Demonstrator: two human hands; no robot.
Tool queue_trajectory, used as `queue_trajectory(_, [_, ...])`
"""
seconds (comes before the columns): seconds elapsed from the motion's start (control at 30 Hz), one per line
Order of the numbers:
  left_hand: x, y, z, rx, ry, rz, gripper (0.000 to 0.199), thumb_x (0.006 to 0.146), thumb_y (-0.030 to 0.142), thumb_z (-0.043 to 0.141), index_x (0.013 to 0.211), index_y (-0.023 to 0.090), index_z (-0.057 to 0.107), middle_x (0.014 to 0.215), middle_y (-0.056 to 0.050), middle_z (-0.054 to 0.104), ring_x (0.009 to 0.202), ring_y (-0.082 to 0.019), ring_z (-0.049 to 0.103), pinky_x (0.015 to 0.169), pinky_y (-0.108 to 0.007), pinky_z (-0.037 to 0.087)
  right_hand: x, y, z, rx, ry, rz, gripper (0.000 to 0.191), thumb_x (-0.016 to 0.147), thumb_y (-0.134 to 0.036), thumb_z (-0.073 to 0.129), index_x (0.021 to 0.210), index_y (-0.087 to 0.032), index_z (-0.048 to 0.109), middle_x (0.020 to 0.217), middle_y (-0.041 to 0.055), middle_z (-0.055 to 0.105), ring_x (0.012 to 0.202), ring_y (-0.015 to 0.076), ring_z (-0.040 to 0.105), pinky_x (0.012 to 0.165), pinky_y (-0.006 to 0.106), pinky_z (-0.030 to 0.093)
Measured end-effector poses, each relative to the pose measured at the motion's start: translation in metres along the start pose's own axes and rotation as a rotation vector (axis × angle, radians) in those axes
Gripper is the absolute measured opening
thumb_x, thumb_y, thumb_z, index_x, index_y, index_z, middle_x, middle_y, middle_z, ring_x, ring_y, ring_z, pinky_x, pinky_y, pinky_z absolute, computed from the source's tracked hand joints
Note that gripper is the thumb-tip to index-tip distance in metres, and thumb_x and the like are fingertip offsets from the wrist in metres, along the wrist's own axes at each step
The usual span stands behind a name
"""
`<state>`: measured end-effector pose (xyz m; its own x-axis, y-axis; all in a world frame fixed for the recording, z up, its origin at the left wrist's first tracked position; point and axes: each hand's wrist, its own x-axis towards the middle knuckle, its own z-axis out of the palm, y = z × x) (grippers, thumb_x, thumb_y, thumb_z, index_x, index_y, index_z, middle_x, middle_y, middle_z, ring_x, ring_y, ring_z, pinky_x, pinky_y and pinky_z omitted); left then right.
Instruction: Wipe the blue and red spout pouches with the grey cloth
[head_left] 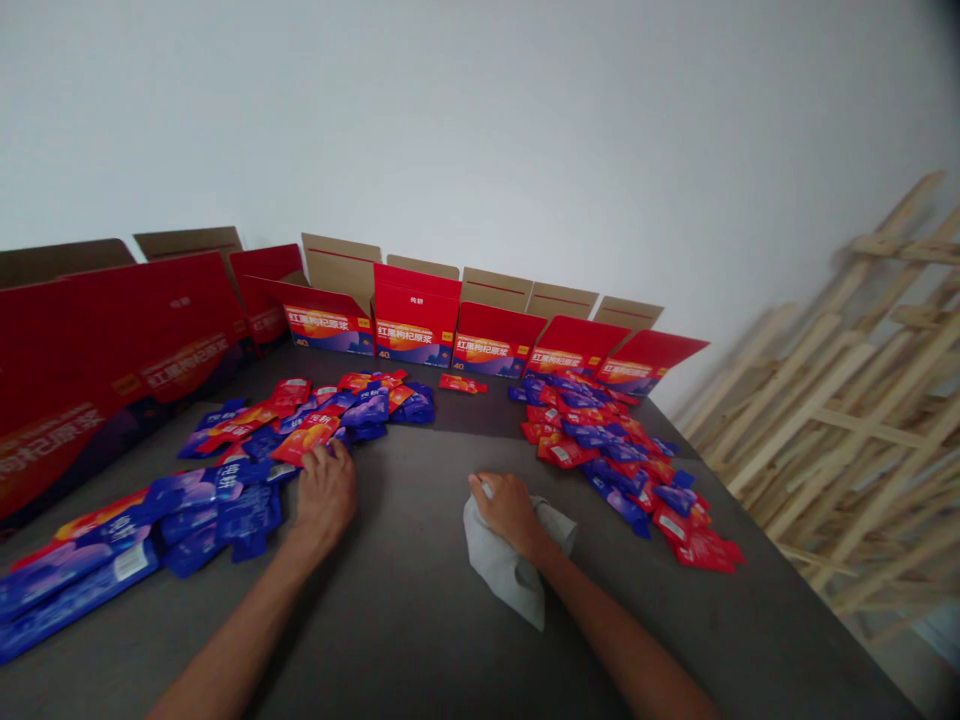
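Note:
My left hand (326,495) rests palm down on the near edge of a loose heap of blue and red sachets (330,415), and its fingers touch them. My right hand (510,510) is closed on a crumpled grey cloth (502,570), pressing it against the tabletop. A second heap of red and blue sachets (607,450) lies to the right, beyond that cloth. Larger blue packets (75,590) spread towards the lower left. One red sachet (463,384) lies alone between the heaps.
Unfolded red cartons with printed panels (416,335) stand along the far edge of the dark grey table (420,640), against a white wall (480,130). A large red carton (112,370) stands at the left. Pale wooden frames (847,420) lean at the right.

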<state>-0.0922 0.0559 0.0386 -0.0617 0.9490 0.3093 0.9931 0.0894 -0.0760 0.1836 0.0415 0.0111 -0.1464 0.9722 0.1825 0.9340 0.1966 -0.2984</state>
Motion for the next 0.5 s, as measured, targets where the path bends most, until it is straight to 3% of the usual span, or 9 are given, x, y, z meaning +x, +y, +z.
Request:
queue_trajectory(0.17, [-0.009,0.011,-0.023,-0.038,-0.057,0.017,0.050,0.082,0.007,0.035,0.125,-0.007,0.055,0.112,-0.033,0.059,0.106,-0.042,0.057,0.074,-0.046,0.051,-0.002,0.002,0.001,0.077,0.033,-0.023,0.030,0.096,-0.038,0.048,0.081,-0.021,0.069,0.078,0.0060,0.073,0.074,0.0174,0.067,0.069,0.023,0.038])
queue_trajectory(0.3, [-0.017,0.023,-0.031,-0.142,-0.123,0.069,0.055,0.082,0.008,0.036,0.134,-0.003,0.048,0.125,-0.029,0.055,0.115,-0.040,0.053,0.084,-0.048,0.051,-0.004,0.005,-0.001,0.180,0.060,-0.059,0.016,0.087,-0.027,0.053,0.079,-0.022,0.067,0.077,0.0027,0.072,0.075,0.0173,0.065,0.071,0.023,0.040])
queue_trajectory(0.4, [-0.023,0.037,-0.026,-0.376,-0.141,0.148,0.057,0.081,0.006,0.034,0.136,-0.002,0.048,0.126,-0.026,0.058,0.116,-0.034,0.054,0.095,-0.046,0.047,-0.006,0.007,-0.002,0.280,0.086,-0.089,0.013,0.081,-0.019,0.052,0.083,-0.022,0.065,0.080,0.0014,0.071,0.077,0.0174,0.064,0.074,0.023,0.043])
queue_trajectory(0.5, [-0.030,0.054,-0.017,-0.789,-0.183,0.211,0.051,0.089,0.016,0.033,0.135,0.007,0.052,0.128,-0.019,0.062,0.118,-0.029,0.057,0.105,-0.043,0.041,-0.009,0.008,-0.002,0.389,0.130,-0.112,0.016,0.077,-0.017,0.049,0.086,-0.022,0.062,0.080,0.0009,0.069,0.076,0.0172,0.064,0.076,0.024,0.046])
